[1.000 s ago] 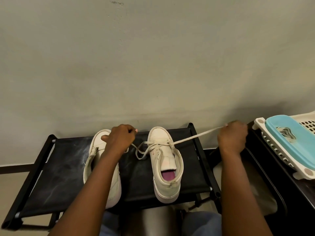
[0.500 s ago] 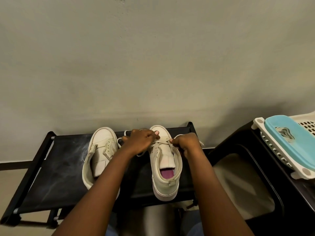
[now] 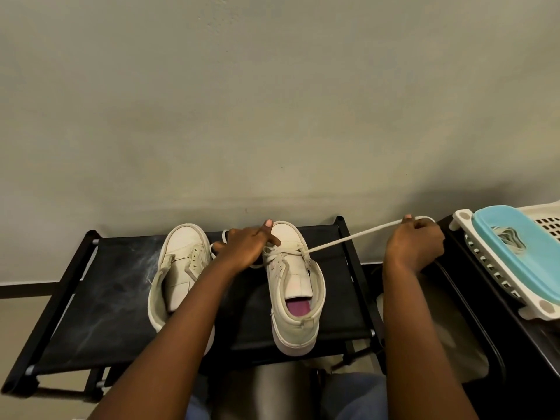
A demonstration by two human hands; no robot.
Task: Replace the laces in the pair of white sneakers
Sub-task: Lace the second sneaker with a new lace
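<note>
Lacing is under way on the right-side sneaker [image 3: 298, 298], on the black rack [image 3: 100, 298]: the right hand [image 3: 413, 245] is clenched round the lace [image 3: 348, 241], drawing it taut rightward, while the left hand [image 3: 242, 250] steadies the toe, forefinger outstretched. Whether its other fingers pinch the loose end is hidden. Next, I'd judge, thread this end through the next eyelet nearer. The left-side sneaker [image 3: 181, 268], half behind the forearm, looks unlaced.

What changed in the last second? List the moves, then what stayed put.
The right hand, at the eyelets of the laced sneaker half a second ago, swung out to the right, gripping the lace and drawing it taut, as it was a second ago. The left hand shifted only slightly at that sneaker's toe. The laced sneaker, other sneaker, black rack and white basket stayed put.
</note>
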